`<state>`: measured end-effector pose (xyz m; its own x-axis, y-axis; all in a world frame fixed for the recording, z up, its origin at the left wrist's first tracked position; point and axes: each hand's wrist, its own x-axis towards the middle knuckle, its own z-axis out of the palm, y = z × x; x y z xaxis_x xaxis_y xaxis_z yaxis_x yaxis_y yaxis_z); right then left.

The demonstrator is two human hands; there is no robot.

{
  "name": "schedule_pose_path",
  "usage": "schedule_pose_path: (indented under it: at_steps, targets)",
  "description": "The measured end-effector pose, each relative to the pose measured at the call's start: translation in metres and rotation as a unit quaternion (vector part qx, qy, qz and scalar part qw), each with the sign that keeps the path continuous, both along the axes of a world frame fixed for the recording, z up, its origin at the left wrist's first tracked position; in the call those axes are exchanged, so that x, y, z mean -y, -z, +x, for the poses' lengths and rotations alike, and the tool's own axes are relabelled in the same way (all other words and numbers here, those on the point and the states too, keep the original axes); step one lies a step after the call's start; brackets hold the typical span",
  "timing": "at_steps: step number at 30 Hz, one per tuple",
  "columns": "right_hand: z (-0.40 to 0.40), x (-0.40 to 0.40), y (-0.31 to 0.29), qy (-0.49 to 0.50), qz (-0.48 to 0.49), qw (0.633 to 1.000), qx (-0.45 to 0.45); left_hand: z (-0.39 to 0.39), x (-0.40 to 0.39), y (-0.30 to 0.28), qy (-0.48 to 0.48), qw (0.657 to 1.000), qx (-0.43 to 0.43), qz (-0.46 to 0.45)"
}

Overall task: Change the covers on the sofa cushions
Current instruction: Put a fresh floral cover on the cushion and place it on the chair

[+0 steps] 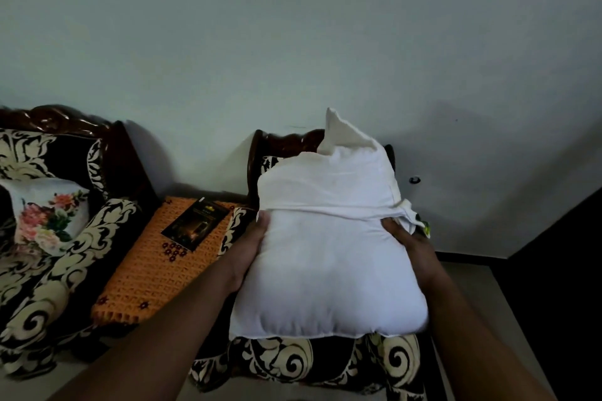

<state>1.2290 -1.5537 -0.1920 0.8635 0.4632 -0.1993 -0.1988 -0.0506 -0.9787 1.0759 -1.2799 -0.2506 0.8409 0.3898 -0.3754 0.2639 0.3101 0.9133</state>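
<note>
While both forearms reach forward from the bottom of the frame, the white cushion (329, 257) sits between them, held over the seat of the patterned armchair (303, 365) at about 6 o'clock from the picture's centre. The left hand (252, 247) lies against the cushion's left edge at 9 o'clock of the cushion, wrist straight, thumb along the fabric beside the rolled hem; its fingers go behind the cushion and cannot be seen. The right hand (408, 244) grips the opposite edge at 3 o'clock, thumb pressed into the stuffing and fingers curled round a bunched corner of the white cover (329, 182), which wraps only the upper half of the cushion (a floral print shows at that bunched corner). One loose corner of the cover stands up at 12 o'clock. To the left, at 9 o'clock of the armchair, an orange crocheted cloth (156, 264) lies with a dark packet (195, 225) on it, and farther left a sofa (62, 257) holds a floral cushion (45, 218).
</note>
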Motion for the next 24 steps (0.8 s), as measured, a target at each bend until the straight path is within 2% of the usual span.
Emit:
schedule_pose_path:
  at_steps: [1,4,6,8,9,11,12,13,14,15,16,17,18,19,21,24]
  targets:
    - [0.005,0.001,0.006,-0.005,-0.035,0.999,0.011,0.0,0.001,-0.001,-0.019,1.0,0.005,-0.02]
    - [0.016,0.004,0.012,-0.042,-0.194,0.98,0.028,0.007,-0.001,-0.01,-0.107,0.992,-0.002,0.064]
    - [0.02,0.004,0.015,-0.044,-0.312,0.948,0.051,0.013,-0.003,-0.015,-0.13,0.986,-0.012,0.103]
    - [0.018,0.001,0.014,-0.008,-0.405,0.905,0.13,0.019,-0.004,-0.015,-0.164,0.98,-0.014,0.108]
    - [0.01,-0.001,0.008,0.011,-0.409,0.895,0.177,0.023,-0.003,-0.014,-0.19,0.977,-0.014,0.096]
    - [-0.017,-0.009,0.001,-0.02,-0.332,0.918,0.217,0.031,0.005,-0.015,-0.241,0.969,0.002,0.058]
    - [-0.036,-0.015,-0.005,-0.091,-0.278,0.931,0.216,0.036,0.01,-0.014,-0.265,0.963,0.011,0.045]
    - [-0.055,-0.022,-0.006,-0.184,-0.25,0.923,0.225,0.041,0.015,-0.015,-0.286,0.957,0.008,0.039]
    - [-0.074,-0.029,-0.002,-0.273,-0.258,0.886,0.271,0.045,0.019,-0.017,-0.306,0.952,0.0,0.034]
    - [-0.09,-0.035,0.008,-0.328,-0.296,0.832,0.337,0.049,0.02,-0.019,-0.321,0.947,-0.009,0.024]
    - [-0.101,-0.04,0.021,-0.325,-0.337,0.785,0.405,0.051,0.021,-0.02,-0.327,0.945,-0.017,0.015]
    - [-0.109,-0.044,0.033,-0.287,-0.367,0.757,0.459,0.051,0.02,-0.022,-0.325,0.945,-0.027,0.01]
    - [-0.106,-0.046,0.049,-0.231,-0.383,0.751,0.485,0.052,0.02,-0.023,-0.31,0.95,-0.036,0.016]
    - [-0.107,-0.049,0.051,-0.172,-0.378,0.76,0.5,0.052,0.021,-0.024,-0.283,0.957,-0.047,0.033]
    - [-0.095,-0.053,0.054,-0.066,-0.301,0.81,0.5,0.053,0.027,-0.03,-0.214,0.97,-0.052,0.1]
    - [-0.073,-0.051,0.042,-0.002,-0.168,0.898,0.407,0.047,0.023,-0.036,-0.098,0.962,-0.027,0.252]
